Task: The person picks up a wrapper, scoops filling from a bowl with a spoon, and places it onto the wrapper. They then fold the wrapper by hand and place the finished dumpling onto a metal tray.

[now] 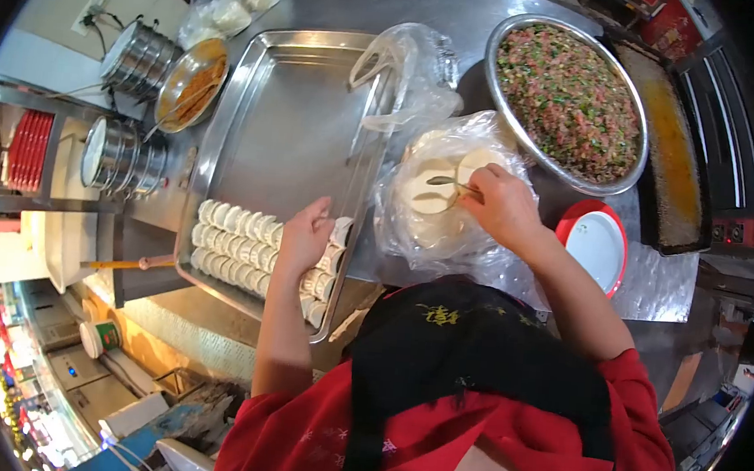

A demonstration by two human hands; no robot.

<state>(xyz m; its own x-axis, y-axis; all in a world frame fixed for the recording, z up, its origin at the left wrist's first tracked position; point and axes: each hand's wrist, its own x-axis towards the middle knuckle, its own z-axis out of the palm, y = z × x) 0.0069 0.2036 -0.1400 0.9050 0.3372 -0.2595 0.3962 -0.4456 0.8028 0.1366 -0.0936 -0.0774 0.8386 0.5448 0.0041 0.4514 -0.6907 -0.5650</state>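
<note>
My right hand (505, 208) is closed around the handle of a small metal spoon (445, 181). The spoon's tip is over a stack of round white dough wrappers (431, 197), which lie in an opened clear plastic bag (395, 228). My left hand (304, 239) is over the near right part of a large metal tray (217, 148), its fingers curled together; whatever they may hold is hidden. Rows of folded dumplings (233, 246) fill the tray's near end, around and under that hand.
A big steel bowl of minced meat filling with green bits (573, 105) stands at the right back. Closer is a red-rimmed white bowl (595, 250). A crumpled plastic bag (416, 70) overlaps the tray's edge. Left of the tray are a bowl of orange-brown paste (195, 88) and steel canisters (122, 155).
</note>
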